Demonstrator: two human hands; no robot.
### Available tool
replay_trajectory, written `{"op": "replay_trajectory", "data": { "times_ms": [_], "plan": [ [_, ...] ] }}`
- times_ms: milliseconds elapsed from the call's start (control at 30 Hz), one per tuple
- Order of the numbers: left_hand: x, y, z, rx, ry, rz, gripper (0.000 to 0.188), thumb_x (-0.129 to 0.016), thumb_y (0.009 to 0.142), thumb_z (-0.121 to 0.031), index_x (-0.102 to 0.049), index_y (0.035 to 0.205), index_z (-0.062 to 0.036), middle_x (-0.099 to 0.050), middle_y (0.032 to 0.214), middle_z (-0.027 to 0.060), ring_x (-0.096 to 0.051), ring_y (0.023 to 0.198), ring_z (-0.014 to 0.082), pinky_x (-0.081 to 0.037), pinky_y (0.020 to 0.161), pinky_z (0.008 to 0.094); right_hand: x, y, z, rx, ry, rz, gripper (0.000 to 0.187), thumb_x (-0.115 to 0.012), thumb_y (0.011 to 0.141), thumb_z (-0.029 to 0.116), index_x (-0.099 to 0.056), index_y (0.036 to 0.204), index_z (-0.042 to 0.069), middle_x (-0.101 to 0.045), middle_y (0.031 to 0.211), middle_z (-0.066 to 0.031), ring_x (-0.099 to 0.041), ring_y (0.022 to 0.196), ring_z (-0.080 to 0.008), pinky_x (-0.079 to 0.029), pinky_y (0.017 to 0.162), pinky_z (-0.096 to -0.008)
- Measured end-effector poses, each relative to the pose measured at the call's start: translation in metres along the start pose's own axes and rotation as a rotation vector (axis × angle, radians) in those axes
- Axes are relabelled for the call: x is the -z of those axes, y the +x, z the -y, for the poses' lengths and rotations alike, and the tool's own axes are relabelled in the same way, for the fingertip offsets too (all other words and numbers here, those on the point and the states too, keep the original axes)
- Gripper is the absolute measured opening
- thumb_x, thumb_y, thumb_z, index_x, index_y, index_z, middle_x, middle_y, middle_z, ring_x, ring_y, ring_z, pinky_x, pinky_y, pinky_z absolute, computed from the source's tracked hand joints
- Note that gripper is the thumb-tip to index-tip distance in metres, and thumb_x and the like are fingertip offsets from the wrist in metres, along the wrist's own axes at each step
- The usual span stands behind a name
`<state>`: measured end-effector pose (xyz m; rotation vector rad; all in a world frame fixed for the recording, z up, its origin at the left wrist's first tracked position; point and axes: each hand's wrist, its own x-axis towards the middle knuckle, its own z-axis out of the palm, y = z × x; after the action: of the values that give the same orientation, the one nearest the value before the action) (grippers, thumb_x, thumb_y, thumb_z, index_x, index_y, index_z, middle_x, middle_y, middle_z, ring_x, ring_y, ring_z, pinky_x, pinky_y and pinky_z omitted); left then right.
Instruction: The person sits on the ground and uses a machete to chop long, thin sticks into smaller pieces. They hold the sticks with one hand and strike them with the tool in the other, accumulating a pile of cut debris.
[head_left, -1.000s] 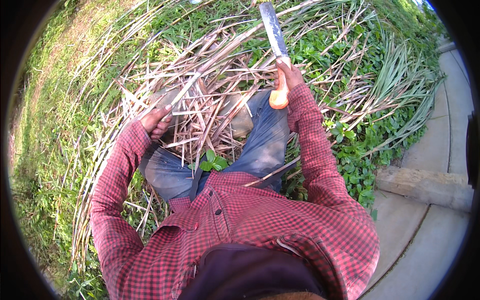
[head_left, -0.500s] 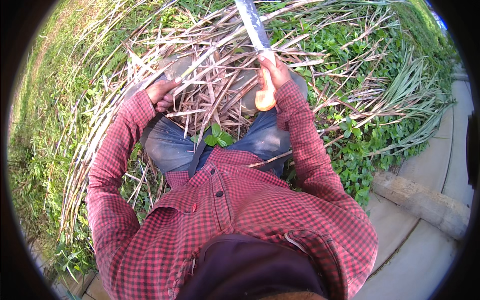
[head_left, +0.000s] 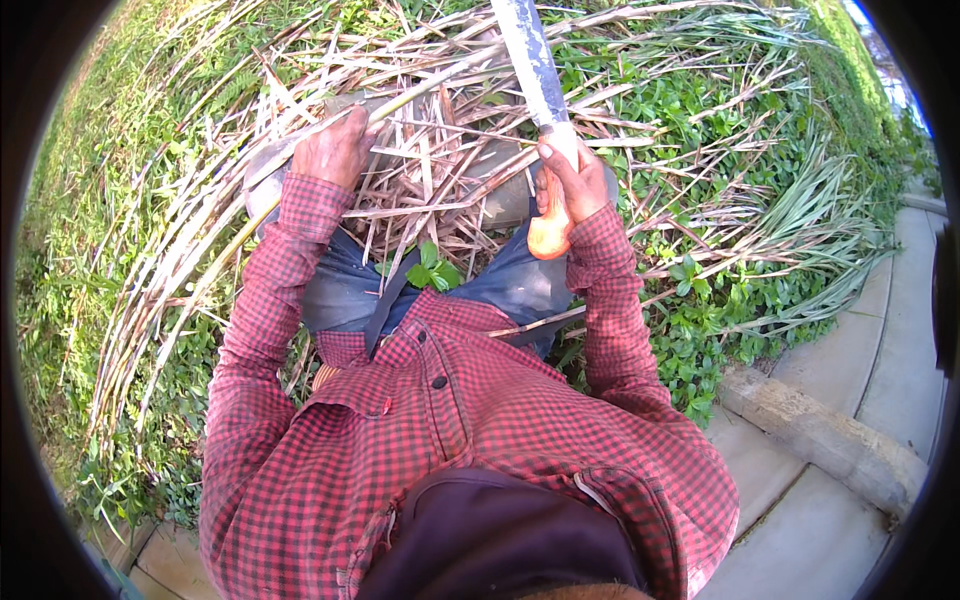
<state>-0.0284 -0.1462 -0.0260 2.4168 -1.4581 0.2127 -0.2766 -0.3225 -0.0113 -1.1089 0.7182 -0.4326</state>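
Observation:
My left hand (head_left: 333, 152) is closed round a long yellowish-green stalk (head_left: 420, 91), above the left knee. The stalk slants from the far middle through the fist, and a yellowish length shows by the left forearm. In my right hand (head_left: 578, 185) is a machete (head_left: 535, 70), gripped by its light wooden handle with an orange end. Its worn, pale-patched blade points away from me, and the tip passes out of the picture. Between my legs lies a heap of dry brown leaf and stalk pieces (head_left: 430, 165), just below the stalk.
Long dry stalks (head_left: 150, 310) lie in a curved bundle on the left over grass. Green long leaves (head_left: 810, 200) spread at the right among low plants. Pale paving (head_left: 830, 540) with a weathered beam (head_left: 825, 435) is at the lower right. A small leafy plant (head_left: 432, 268) stands between my thighs.
My left hand has turned back-up and moved slightly right and away, with the stalk in its grip. The right hand and machete have shifted a little to the right and nearer me.

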Motion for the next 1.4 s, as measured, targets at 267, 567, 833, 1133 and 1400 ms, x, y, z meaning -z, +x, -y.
{"op": "replay_trajectory", "data": {
  "times_ms": [267, 567, 833, 1133, 1400],
  "plan": [
    [-0.033, -0.015, -0.017, 0.013, -0.065, -0.007, 0.019, -0.059, 0.081, -0.023, -0.052, 0.091, -0.0085, -0.059, 0.083, 0.0089, -0.059, 0.079, 0.0281, -0.049, 0.063, 0.0381, 0.037, 0.01, 0.011, 0.0, 0.0, -0.109, 0.027, -0.061, 0.083, 0.024, -0.048, 0.099, 0.007, -0.051, 0.06, -0.0058, -0.049, 0.041, -0.0148, -0.042, 0.037, -0.0268],
    [-0.031, -0.019, -0.019, 0.068, -0.164, 0.035, 0.019, -0.056, 0.084, -0.025, -0.052, 0.091, -0.0075, -0.058, 0.085, 0.012, -0.058, 0.08, 0.0311, -0.047, 0.065, 0.0392, 0.062, 0.048, -0.007, -0.116, -0.003, -0.203, 0.035, -0.063, 0.08, 0.033, -0.048, 0.1, 0.009, -0.05, 0.06, -0.0063, -0.05, 0.042, -0.0154, -0.042, 0.037, -0.0274],
    [-0.028, -0.007, -0.015, 0.221, -0.191, 0.198, 0.033, -0.057, 0.081, -0.035, -0.059, 0.099, -0.0074, -0.062, 0.089, 0.0172, -0.059, 0.084, 0.0357, -0.047, 0.072, 0.0419, 0.034, 0.018, -0.033, -0.269, -0.007, 0.074, 0.032, -0.062, 0.081, 0.024, -0.048, 0.103, 0.006, -0.049, 0.058, -0.0038, -0.049, 0.041, -0.0147, -0.041, 0.036, -0.0278],
    [-0.031, -0.005, -0.012, 0.215, -0.18, 0.169, 0.036, -0.056, 0.082, -0.038, -0.059, 0.102, -0.0075, -0.062, 0.086, 0.0194, -0.059, 0.083, 0.0379, -0.046, 0.07, 0.0448, 0.022, 0.028, -0.033, -0.186, 0.048, -0.127, 0.025, -0.06, 0.083, 0.022, -0.048, 0.098, 0.006, -0.05, 0.059, -0.0038, -0.049, 0.04, -0.014, -0.042, 0.035, -0.0277],
    [-0.022, 0.001, 0.003, 0.283, -0.212, 0.361, 0.046, -0.061, 0.076, -0.044, -0.057, 0.107, -0.0105, -0.063, 0.089, 0.017, -0.06, 0.087, 0.0314, -0.046, 0.074, 0.0418, 0.002, 0.006, -0.032, -0.248, 0.033, 0.102, 0.031, -0.063, 0.082, 0.025, -0.049, 0.101, 0.005, -0.051, 0.059, -0.0036, -0.049, 0.041, -0.0129, -0.042, 0.037, -0.0265]
  ]
}}
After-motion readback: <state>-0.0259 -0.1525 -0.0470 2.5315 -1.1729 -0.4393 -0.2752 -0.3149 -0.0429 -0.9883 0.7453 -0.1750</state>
